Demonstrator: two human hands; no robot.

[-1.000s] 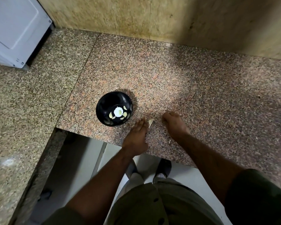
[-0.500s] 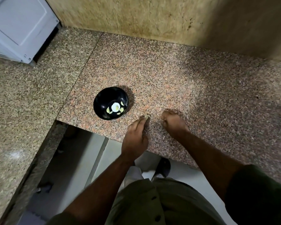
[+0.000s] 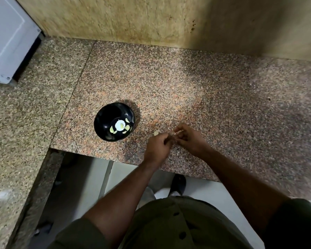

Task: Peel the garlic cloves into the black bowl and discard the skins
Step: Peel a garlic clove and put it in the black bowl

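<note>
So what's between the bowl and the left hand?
In the head view, mostly bare counter. One pale scrap, clove or skin, I can't tell, lies just beside the left hand, apart from the bowl.

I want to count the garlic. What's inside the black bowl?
Inside the black bowl lie several pale peeled garlic cloves around a white glare spot on the bottom. The near wall hides part of the inside, so more cloves may sit there unseen.
</note>
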